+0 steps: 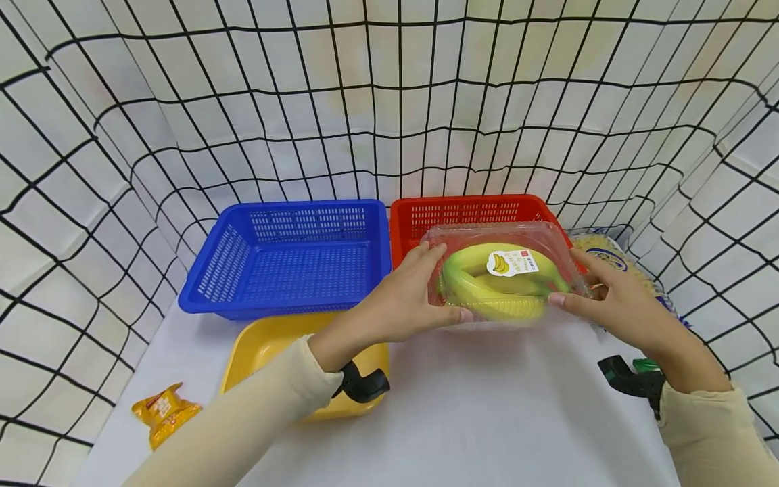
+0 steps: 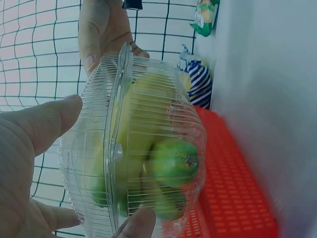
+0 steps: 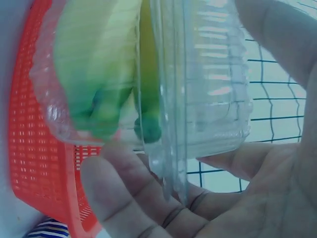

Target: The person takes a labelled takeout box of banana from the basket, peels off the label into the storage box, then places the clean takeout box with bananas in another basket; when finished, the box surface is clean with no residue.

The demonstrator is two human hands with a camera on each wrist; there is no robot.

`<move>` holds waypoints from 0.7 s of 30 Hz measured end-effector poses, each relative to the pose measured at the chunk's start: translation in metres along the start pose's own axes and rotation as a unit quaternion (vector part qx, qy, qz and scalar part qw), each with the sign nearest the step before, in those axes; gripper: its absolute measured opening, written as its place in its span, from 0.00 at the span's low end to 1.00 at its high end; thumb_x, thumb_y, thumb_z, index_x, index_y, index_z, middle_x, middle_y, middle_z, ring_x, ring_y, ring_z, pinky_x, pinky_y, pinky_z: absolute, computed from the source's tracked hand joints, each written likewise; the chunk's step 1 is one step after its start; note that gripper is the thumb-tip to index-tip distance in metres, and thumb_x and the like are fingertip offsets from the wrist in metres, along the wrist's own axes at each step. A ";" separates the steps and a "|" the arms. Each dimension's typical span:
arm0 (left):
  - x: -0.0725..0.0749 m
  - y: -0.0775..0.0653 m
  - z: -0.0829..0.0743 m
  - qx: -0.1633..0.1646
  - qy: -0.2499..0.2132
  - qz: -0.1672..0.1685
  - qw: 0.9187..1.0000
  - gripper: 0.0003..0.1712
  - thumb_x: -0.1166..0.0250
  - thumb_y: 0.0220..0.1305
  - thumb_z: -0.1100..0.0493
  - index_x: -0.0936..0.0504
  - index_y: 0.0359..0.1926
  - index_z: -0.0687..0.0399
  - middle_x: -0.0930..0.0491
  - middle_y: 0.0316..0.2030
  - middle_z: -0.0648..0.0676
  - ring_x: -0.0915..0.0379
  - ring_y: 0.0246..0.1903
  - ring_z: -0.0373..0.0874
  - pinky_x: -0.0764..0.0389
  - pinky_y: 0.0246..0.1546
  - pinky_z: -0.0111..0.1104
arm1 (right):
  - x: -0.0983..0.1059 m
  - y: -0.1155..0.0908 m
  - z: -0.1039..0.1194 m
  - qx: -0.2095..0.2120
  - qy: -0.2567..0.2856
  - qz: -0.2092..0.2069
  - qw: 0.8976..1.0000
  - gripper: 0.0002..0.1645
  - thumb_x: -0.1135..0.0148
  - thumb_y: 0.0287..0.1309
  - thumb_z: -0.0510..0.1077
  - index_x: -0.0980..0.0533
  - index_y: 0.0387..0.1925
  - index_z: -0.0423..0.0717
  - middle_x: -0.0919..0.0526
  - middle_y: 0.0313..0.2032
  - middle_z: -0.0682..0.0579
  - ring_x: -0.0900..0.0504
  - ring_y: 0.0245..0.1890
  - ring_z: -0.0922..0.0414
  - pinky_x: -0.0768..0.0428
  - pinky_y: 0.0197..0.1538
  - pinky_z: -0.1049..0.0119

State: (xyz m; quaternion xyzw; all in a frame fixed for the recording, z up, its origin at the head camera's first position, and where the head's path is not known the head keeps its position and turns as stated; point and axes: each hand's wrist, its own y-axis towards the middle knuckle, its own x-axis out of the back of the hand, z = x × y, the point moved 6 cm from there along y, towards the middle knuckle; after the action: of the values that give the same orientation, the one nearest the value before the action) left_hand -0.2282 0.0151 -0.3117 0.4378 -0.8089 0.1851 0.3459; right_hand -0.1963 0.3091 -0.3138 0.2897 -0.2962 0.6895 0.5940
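Note:
Both hands hold a clear plastic clamshell box [image 1: 433,233] with bananas [image 1: 471,291] inside, yellow with green ends. A white label [image 1: 512,263] with a banana picture shows on top. My left hand [image 1: 404,294] grips the left side, thumb at the near edge and fingers spread along the far side. From the right, my right hand [image 1: 627,301] grips the other end, its thumb by the near corner. In the right wrist view, the fingers [image 3: 111,193] curl round the box's rim. The box overlaps the front of the red basket [image 1: 398,230].
Left of the red basket stands a blue basket [image 1: 382,270], with a yellow tray [image 1: 246,355] before it, partly behind the left arm. An orange snack packet [image 1: 164,414] lies at the left. A blue-and-clear food bag [image 1: 608,253] sits at the right. Black netting [image 1: 399,88] surrounds the table.

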 end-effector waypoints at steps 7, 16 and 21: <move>-0.011 -0.018 -0.001 0.001 -0.005 0.013 1.000 0.63 0.25 0.59 0.37 0.51 0.84 0.49 0.61 0.84 0.51 0.58 0.82 0.52 0.37 0.72 0.61 | -0.010 -0.024 -0.006 -0.013 0.014 0.005 1.000 0.56 0.32 0.67 0.60 0.53 0.85 0.55 0.23 0.52 0.40 0.26 0.45 0.45 0.19 0.32 0.61; -0.022 -0.039 -0.004 -0.006 -0.011 0.006 1.000 0.61 0.25 0.58 0.37 0.48 0.84 0.46 0.58 0.84 0.51 0.53 0.81 0.53 0.31 0.67 0.64 | -0.022 -0.046 -0.014 -0.031 0.036 -0.007 0.999 0.57 0.30 0.66 0.57 0.52 0.84 0.54 0.28 0.61 0.34 0.25 0.50 0.44 0.15 0.34 0.63; -0.027 -0.052 -0.007 -0.005 -0.011 0.005 1.000 0.61 0.25 0.58 0.38 0.47 0.84 0.47 0.56 0.84 0.53 0.49 0.80 0.56 0.31 0.67 0.63 | -0.028 -0.058 -0.016 -0.030 0.034 -0.013 0.999 0.58 0.28 0.66 0.55 0.52 0.84 0.52 0.27 0.61 0.35 0.24 0.49 0.45 0.14 0.36 0.65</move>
State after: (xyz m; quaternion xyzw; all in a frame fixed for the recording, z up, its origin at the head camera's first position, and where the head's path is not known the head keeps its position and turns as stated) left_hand -0.1716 0.0068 -0.3263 0.4342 -0.8157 0.1775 0.3386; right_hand -0.1364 0.3097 -0.3412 0.2520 -0.2923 0.6821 0.6211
